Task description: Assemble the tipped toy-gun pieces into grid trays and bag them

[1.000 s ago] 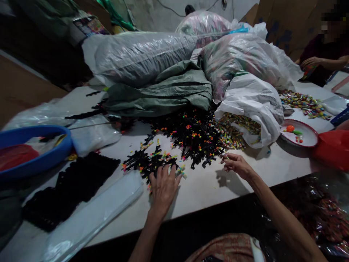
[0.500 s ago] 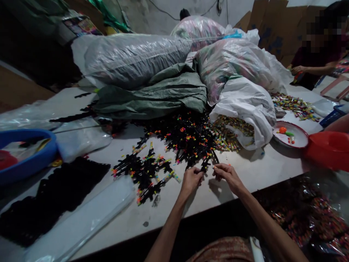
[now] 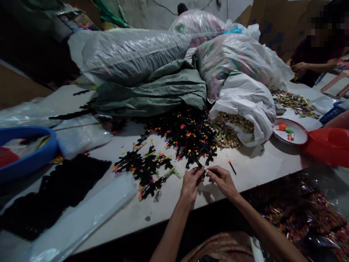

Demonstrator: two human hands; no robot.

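Observation:
My left hand (image 3: 191, 183) is closed, pinching a small black plastic piece (image 3: 198, 162) that looks like part of a toy gun. Right beside it, my right hand (image 3: 222, 180) pinches a small pale, patterned tube (image 3: 207, 171) at its fingertips. The fingertips of both hands nearly meet, and they partly hide both pieces. Left of my hands lies a cluster of black toy guns (image 3: 144, 165) with coloured bits and patterned tubes. A larger heap of black toy pieces (image 3: 188, 134) with orange and yellow tips is just beyond. To the right rests a black stick with an orange tip (image 3: 232, 167).
A white sack (image 3: 251, 98) spills patterned tubes (image 3: 231, 133). Large stuffed bags (image 3: 136, 54) stand behind. At right are an enamel plate (image 3: 290, 127) and red container (image 3: 325, 147); at left, a blue basin (image 3: 29, 153) and plastic sleeves (image 3: 84, 218). A co-worker (image 3: 313, 62) sits far right.
My right hand has moved left to meet my left hand, a patterned tube now showing in its fingertips. The orange-tipped black stick now lies in plain view on the table to the right.

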